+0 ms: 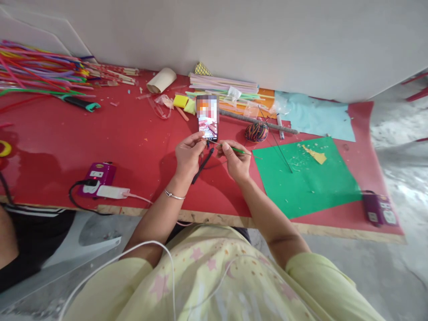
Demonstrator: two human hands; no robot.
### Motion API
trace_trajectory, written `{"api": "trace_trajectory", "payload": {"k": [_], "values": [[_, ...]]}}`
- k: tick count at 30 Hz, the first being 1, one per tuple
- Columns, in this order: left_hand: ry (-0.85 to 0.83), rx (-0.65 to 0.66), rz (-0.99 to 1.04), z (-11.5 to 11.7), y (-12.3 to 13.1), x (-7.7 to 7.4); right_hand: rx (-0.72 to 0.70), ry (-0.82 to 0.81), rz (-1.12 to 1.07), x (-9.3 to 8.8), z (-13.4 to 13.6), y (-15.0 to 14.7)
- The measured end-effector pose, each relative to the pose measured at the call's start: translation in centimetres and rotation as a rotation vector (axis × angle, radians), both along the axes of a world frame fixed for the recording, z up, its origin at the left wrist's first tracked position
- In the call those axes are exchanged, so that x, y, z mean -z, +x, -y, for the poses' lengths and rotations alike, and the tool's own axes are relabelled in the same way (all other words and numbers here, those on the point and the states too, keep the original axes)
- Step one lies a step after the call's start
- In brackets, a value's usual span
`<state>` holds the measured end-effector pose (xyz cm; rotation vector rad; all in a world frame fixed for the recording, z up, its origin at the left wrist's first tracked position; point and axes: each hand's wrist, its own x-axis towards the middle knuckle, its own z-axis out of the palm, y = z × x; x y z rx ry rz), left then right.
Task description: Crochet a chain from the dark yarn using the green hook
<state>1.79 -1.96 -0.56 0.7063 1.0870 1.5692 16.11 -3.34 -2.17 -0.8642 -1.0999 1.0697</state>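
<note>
The fingertips of the left hand (189,155) partly cover the small dark piece (207,145) they pinch; what it is made of is too small to make out. The right hand (237,164), thumb against fingers, grips a slim tool (238,150), its far tip lost at that piece. The tool looks thin and straight, with a green grip and a metallic shaft pointing toward the left hand. Just beyond both hands lies a phone (201,122), its screen partly blurred out.
</note>
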Motion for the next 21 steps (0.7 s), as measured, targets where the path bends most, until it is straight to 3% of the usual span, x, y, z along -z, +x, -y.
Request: {"api": "trace_trajectory", "payload": {"k": [4, 14, 21], "values": [[-0.001, 0.000, -0.007, -0.1, -0.1, 0.1, -0.003, 0.018, 0.063, 0.0, -0.1, 0.5], [-0.022, 0.032, 0.054, 0.1, -0.2, 0.1, 0.027, 0.272, 0.280, -0.8, 0.2, 1.0], [-0.038, 0.064, 0.054, 0.5, 0.2, -0.1, 0.019, 0.246, 0.298, -1.3, 0.5, 1.1]]}}
